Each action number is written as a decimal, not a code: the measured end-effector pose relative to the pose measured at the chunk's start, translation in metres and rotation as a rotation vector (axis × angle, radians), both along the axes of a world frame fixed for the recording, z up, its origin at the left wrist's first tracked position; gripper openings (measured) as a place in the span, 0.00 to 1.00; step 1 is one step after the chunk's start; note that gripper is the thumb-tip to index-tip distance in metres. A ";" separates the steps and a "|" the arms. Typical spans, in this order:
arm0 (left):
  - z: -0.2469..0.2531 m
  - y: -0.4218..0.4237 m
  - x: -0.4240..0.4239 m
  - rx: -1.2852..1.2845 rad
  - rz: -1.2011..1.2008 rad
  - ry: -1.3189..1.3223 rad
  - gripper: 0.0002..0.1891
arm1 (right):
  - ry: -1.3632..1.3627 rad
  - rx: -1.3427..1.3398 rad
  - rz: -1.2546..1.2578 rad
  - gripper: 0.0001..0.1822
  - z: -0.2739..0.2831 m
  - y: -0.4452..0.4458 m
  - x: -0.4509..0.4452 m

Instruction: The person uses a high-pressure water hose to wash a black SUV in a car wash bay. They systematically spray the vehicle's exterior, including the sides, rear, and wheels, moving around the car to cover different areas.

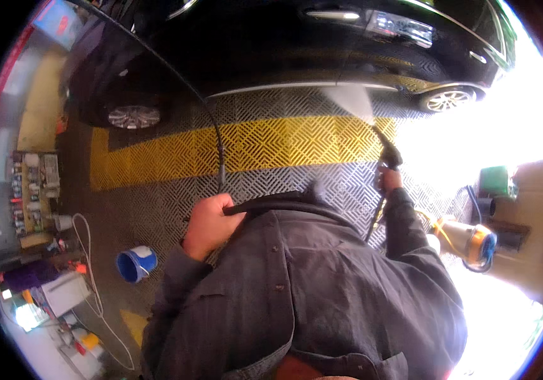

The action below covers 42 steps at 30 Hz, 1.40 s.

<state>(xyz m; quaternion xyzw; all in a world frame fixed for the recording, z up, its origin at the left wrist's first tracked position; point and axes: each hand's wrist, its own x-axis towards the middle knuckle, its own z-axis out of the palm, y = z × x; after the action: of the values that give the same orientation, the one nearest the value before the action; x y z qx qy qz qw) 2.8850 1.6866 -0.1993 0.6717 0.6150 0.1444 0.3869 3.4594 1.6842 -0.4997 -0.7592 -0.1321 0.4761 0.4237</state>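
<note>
My right hand (390,179) grips a black pressure-washer spray gun (389,153), held out to the right. A white fan of water (353,100) leaves its nozzle towards the lower side of a black car (271,52). My left hand (212,222) is closed around a black hose (281,205) at the front of my body. Part of a hose (215,123) also rises from near that hand, past the car's front or rear end at the upper left. How the hose joins the gun is partly hidden by my dark jacket.
Yellow and grey grid tiles (262,142) cover the floor. A blue bucket (137,264) stands at the lower left, near a pale looped hose (92,266). Shelves with bottles (34,194) line the left side. At the right is a cylindrical vacuum-like machine (466,241) beside a green container (496,181).
</note>
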 end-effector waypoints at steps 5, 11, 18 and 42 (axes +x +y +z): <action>0.026 0.005 -0.001 0.075 -0.097 0.074 0.14 | 0.042 0.132 0.323 0.16 0.066 -0.004 -0.127; 0.045 0.003 0.003 0.063 -0.157 0.111 0.14 | -0.172 0.410 0.578 0.19 0.124 -0.003 -0.191; 0.022 -0.011 -0.005 0.022 -0.200 0.048 0.15 | -0.647 0.392 0.082 0.21 0.174 -0.011 -0.095; 0.014 -0.019 -0.015 0.181 0.047 -0.244 0.18 | -0.815 0.727 0.996 0.22 0.491 0.108 -0.189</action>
<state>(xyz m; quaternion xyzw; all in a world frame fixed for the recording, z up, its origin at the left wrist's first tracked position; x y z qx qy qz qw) 2.8699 1.6671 -0.1854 0.6668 0.5633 0.2890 0.3931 3.2702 1.7922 -0.0084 -0.5376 -0.7573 0.2183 0.2997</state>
